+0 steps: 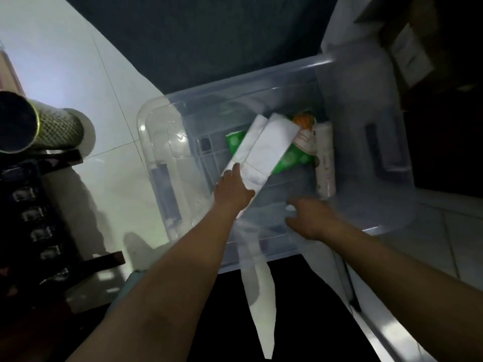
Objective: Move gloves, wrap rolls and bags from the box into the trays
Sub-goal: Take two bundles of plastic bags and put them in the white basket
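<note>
A clear plastic box sits on the floor in front of me. Inside it lie a flat white folded packet, a green pack under it and a white roll along the right side. My left hand is inside the box and grips the near end of the white packet. My right hand reaches in beside it, fingers curled low near the box floor; it is blurred, and whether it holds anything is unclear. No trays are in view.
White floor tiles spread to the left. A dark cylinder with a mesh sleeve and a dark rack stand at the far left. Dark furniture is at the upper right. A white strip hangs below the box's near wall.
</note>
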